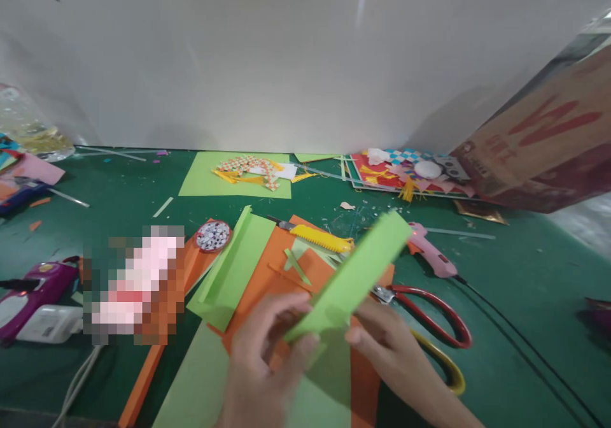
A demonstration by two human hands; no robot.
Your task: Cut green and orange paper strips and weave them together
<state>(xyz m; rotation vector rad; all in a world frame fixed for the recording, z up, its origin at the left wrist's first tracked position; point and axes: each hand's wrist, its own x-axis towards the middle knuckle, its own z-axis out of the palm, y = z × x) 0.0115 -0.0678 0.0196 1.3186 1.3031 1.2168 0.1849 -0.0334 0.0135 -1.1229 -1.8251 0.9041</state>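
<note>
Both of my hands hold a long folded strip of light green paper [356, 274] that slants up to the right above the table. My left hand [265, 358] pinches its near end with thumb and fingers closed. My right hand [391, 348] grips the same end from the right side. Under the hands lie orange paper sheets [267, 275] and more green sheets [236, 265]. A yellow utility knife [319, 238] rests on the orange paper just beyond the strip.
Red-handled scissors [429, 316] and a pink glue gun [432, 253] lie right of my hands. A round box of googly eyes [213, 235] and a purple glue gun [33, 288] sit to the left. Woven paper crafts [405, 173] and a cardboard box [544, 141] stand at the back right.
</note>
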